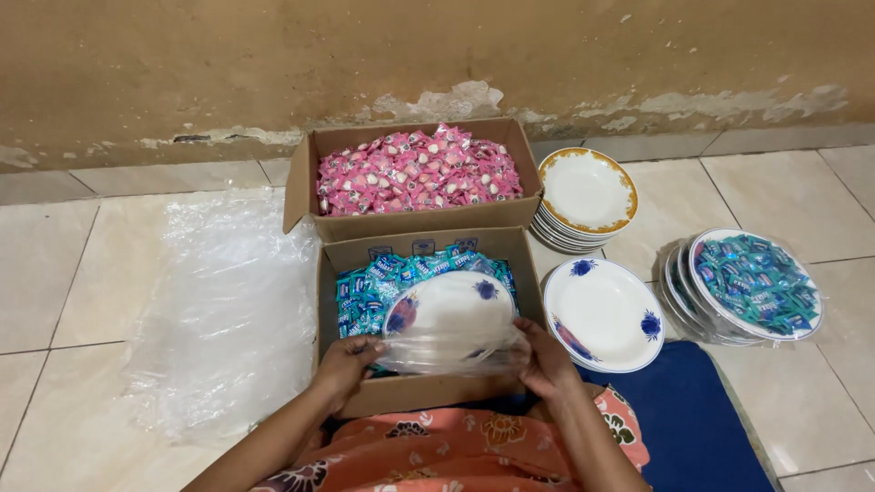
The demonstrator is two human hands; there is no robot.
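far box [415, 219]: pink sachets | near box [419, 394]: blue sachets

White plate [451, 305], blue flowers

Passage ahead is blocked by two candy boxes [419, 219]; the right is crowded by plate stacks [583, 196]; open floor [55, 273] is found left.

My left hand [349, 362] sits at 7 o'clock, fingers curled closed. My right hand [544, 360] sits at 5 o'clock, likewise gripping. Forearms converge upward from the bottom edge.
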